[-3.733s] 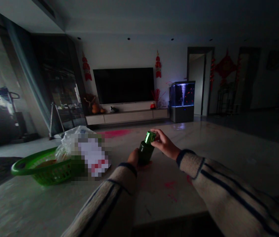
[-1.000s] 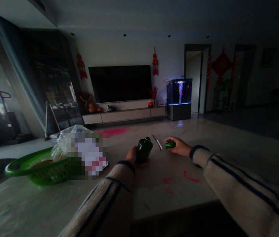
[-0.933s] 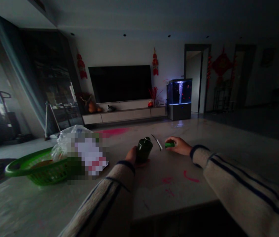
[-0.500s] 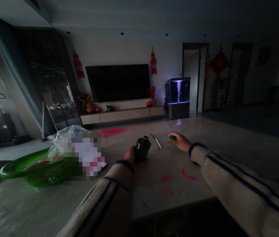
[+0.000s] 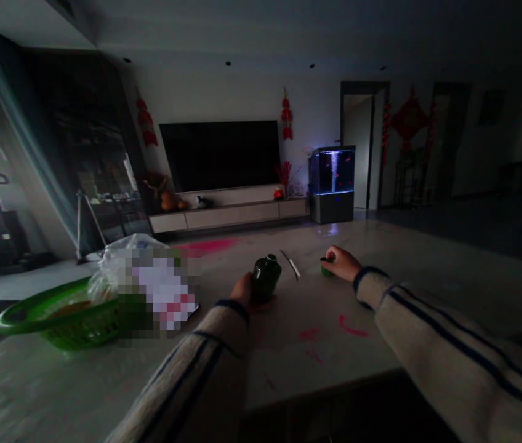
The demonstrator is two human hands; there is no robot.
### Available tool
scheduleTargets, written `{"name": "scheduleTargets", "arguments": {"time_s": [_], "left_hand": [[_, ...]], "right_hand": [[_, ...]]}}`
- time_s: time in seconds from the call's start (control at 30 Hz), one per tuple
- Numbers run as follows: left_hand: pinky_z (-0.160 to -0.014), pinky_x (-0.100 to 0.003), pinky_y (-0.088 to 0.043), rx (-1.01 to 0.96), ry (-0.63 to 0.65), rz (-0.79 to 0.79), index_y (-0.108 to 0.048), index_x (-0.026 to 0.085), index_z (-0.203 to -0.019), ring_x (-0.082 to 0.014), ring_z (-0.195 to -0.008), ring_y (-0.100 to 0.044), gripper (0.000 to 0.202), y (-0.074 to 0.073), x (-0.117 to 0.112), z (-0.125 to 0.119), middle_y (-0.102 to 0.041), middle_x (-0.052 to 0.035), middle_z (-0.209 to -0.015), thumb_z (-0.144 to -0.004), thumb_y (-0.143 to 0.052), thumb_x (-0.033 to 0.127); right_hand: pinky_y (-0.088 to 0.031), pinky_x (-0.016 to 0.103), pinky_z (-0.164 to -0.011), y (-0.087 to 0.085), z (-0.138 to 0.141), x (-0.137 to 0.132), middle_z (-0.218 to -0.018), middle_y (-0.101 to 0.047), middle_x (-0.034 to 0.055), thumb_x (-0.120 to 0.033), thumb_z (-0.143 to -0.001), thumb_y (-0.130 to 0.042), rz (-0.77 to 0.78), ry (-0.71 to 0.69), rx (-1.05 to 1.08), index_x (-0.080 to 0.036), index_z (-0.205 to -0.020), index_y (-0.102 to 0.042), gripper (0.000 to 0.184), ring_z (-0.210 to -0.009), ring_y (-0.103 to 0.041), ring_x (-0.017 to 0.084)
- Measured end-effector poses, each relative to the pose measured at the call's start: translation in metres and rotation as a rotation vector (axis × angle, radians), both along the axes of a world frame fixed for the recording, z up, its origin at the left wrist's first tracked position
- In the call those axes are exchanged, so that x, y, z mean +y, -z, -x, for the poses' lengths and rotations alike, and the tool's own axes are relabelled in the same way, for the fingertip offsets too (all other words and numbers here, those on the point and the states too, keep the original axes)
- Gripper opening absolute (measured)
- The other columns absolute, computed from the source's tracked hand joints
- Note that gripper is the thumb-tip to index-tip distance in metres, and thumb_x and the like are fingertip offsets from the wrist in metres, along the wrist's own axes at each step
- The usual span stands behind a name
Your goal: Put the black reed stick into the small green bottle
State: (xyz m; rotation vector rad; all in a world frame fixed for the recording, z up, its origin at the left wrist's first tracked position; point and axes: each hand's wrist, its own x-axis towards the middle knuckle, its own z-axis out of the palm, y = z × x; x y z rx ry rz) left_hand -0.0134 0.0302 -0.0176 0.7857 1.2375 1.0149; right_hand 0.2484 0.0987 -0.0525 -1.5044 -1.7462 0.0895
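My left hand (image 5: 241,290) is wrapped round a dark green bottle (image 5: 265,279), which leans slightly to the right. Its pale-rimmed neck carries no lid. Farther right, my right hand (image 5: 343,264) pinches a small green cap (image 5: 325,269) at or just above the tabletop; the dim light hides whether it touches. Between the two hands lies a thin dark stick with a white part (image 5: 295,268).
On the left of the pale table (image 5: 381,332) stands a green plastic basket (image 5: 69,329) with a clear plastic bag (image 5: 120,261) in it. A blurred-out white and red item (image 5: 168,289) lies beside it. Pink marks (image 5: 353,329) show near the front edge.
My right hand has shifted slightly right and turned the green cap, so that more of its side shows. My left hand and the bottle stay nearly still.
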Motion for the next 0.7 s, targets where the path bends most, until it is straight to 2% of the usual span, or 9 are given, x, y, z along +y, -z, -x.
{"name": "scheduleTargets", "arguments": {"time_s": [0.1,0.2,0.3,0.37,0.43,0.53,0.7], "left_hand": [[-0.034,-0.023,-0.041,0.021,-0.033,0.005,-0.049,0.016,-0.106,-0.0183,-0.048,-0.06,0.039,-0.004,-0.003,-0.002,-0.062,-0.0075,-0.069,-0.085,-0.026,0.04],[-0.034,-0.023,-0.041,0.034,-0.062,0.016,-0.048,0.016,-0.108,-0.0179,-0.048,-0.06,0.04,-0.008,-0.006,-0.003,-0.061,-0.0068,-0.069,-0.085,-0.026,0.04],[-0.034,-0.023,-0.041,0.036,-0.061,0.016,-0.047,0.016,-0.108,-0.0178,-0.049,-0.06,0.04,-0.009,-0.008,-0.004,-0.061,-0.0068,-0.07,-0.085,-0.024,0.04],[-0.034,-0.023,-0.041,0.024,-0.053,0.003,-0.048,0.016,-0.107,-0.0178,-0.049,-0.06,0.041,-0.009,-0.009,-0.004,-0.061,-0.0071,-0.07,-0.086,-0.023,0.04],[-0.034,-0.023,-0.042,0.011,-0.042,0.0,-0.049,0.015,-0.106,-0.018,-0.049,-0.06,0.041,-0.008,-0.008,-0.004,-0.061,-0.0075,-0.07,-0.086,-0.024,0.04],[-0.034,-0.023,-0.041,0.001,-0.033,0.001,-0.05,0.014,-0.105,-0.0186,-0.05,-0.06,0.041,-0.007,-0.006,-0.004,-0.061,-0.0081,-0.07,-0.086,-0.025,0.04],[-0.036,-0.025,-0.042,0.009,-0.058,-0.007,-0.05,0.014,-0.105,-0.0199,-0.05,-0.06,0.04,-0.004,-0.003,-0.005,-0.061,-0.0095,-0.071,-0.084,-0.028,0.04]], "right_hand": [[-0.04,0.026,-0.062,-0.001,0.0,-0.003,-0.071,-0.055,-0.0001,-0.028,-0.06,-0.059,0.071,-0.018,-0.002,-0.021,-0.071,-0.046,0.019,-0.067,-0.052,0.014],[-0.042,0.028,-0.069,-0.002,-0.001,-0.006,-0.082,-0.057,0.0029,-0.026,-0.059,-0.061,0.083,-0.063,0.052,-0.019,-0.085,-0.048,0.031,-0.075,-0.055,0.016],[-0.04,0.034,-0.082,-0.004,0.002,-0.01,-0.099,-0.056,0.0086,-0.027,-0.059,-0.063,-0.017,-0.094,0.075,-0.017,-0.097,-0.049,0.042,-0.092,-0.054,0.02],[-0.036,0.036,-0.09,-0.008,0.009,-0.017,-0.104,-0.055,0.0097,-0.026,-0.061,-0.063,-0.115,-0.141,0.075,-0.017,-0.098,-0.05,0.04,-0.101,-0.051,0.021],[-0.035,0.037,-0.093,-0.012,0.02,-0.026,-0.102,-0.056,0.0083,-0.028,-0.065,-0.061,-0.157,-0.239,0.108,-0.018,-0.097,-0.052,0.035,-0.102,-0.05,0.02],[-0.035,0.038,-0.093,-0.017,0.047,-0.041,-0.101,-0.058,0.0056,-0.035,-0.065,-0.064,-0.095,-0.438,0.221,-0.02,-0.101,-0.05,0.041,-0.1,-0.053,0.018],[-0.034,0.037,-0.095,-0.024,0.098,-0.058,-0.108,-0.056,0.0065,-0.036,-0.062,-0.067,-0.007,-0.644,0.421,-0.019,-0.105,-0.048,0.05,-0.105,-0.051,0.017]]}}
